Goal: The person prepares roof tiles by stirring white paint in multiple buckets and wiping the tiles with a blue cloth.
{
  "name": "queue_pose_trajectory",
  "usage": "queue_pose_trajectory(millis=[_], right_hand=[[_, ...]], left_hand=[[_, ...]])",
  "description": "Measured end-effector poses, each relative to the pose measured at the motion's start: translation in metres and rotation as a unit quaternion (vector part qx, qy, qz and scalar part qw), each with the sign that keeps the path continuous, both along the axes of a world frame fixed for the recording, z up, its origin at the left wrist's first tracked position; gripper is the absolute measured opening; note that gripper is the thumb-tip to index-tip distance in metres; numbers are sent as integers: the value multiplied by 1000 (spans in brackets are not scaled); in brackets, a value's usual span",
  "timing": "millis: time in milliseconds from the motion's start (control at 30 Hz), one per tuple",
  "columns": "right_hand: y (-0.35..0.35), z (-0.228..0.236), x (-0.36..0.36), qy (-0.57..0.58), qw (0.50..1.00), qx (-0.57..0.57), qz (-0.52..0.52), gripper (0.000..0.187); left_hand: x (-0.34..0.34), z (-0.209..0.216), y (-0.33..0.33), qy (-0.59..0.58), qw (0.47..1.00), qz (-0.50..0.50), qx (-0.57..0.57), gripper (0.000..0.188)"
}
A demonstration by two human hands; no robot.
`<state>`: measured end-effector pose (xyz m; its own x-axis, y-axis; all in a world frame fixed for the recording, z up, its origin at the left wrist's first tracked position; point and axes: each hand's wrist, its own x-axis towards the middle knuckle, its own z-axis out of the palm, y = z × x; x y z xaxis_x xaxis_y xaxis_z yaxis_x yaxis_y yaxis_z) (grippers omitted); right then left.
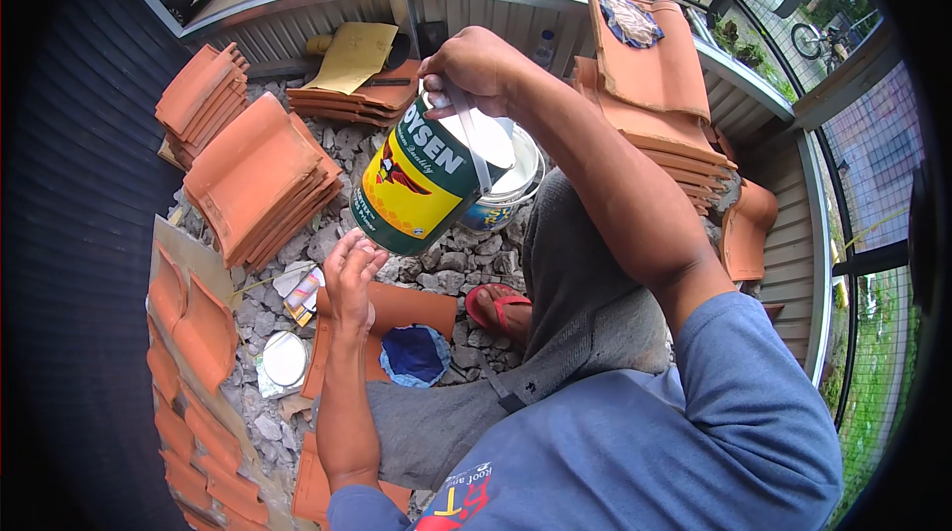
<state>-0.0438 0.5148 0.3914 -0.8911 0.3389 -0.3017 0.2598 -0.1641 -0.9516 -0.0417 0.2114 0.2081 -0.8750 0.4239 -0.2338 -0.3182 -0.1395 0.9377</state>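
My right hand (pixel 474 63) has its grip closed on the metal handle of the green and yellow paint can (pixel 421 184), which hangs tilted under it. My left hand (pixel 352 273) touches the can's bottom with open fingers. Just behind the can stands a white bucket (pixel 516 184); below the grips lie gravel (pixel 446 263) and an orange roof tile (pixel 407 311).

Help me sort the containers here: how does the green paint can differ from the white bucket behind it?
The green can is lifted and tilted, gripped by the right hand at its handle and steadied underneath by the left hand; the white bucket sits upright on the gravel. The can is green with a yellow label; the bucket is white with a blue band. Both are round and open-topped.
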Motion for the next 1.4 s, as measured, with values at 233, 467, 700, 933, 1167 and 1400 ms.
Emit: queue_pose_trajectory(millis=[233,467,700,933,1167,1400], right_hand=[[-6,3,1,7,1000,11,0,14],[-17,11,7,44,999,-1,23,18],[-27,15,3,117,992,-37,24,20],[-41,17,-3,142,987,-67,21,21],[-59,19,-7,154,987,-48,25,19],[-66,18,-11,157,987,-42,14,18]], left_hand=[[-4,-4,3,-15,1000,-4,12,44],[-12,-21,5,-54,996,-31,57,52],[-20,-36,9,-68,995,-37,68,62],[-22,-42,11,-64,993,-43,88,65],[-23,-43,20,-81,992,-14,94,62],[-25,-49,23,-74,992,-7,102,55]])
